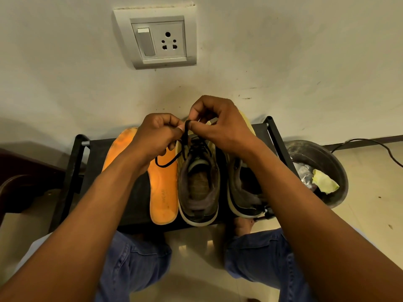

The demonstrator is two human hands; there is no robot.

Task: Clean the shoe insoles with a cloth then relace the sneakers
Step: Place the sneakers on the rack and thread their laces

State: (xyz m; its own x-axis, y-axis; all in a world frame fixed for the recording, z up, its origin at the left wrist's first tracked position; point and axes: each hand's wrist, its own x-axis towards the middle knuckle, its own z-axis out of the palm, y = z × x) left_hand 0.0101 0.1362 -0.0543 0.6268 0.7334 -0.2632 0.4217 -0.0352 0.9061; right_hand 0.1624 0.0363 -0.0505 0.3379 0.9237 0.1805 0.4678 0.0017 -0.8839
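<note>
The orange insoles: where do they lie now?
In the head view, the orange insoles lie on the black rack, left of the sneakers, under the left hand.

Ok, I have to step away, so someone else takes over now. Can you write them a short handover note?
Left hand and right hand both pinch the black lace above the left sneaker.
The right sneaker stands beside it on the black rack.
Two orange insoles lie out on the rack, not yet back in.
Left: finish lacing, then insoles; the right sneaker's laces are hidden.
</note>
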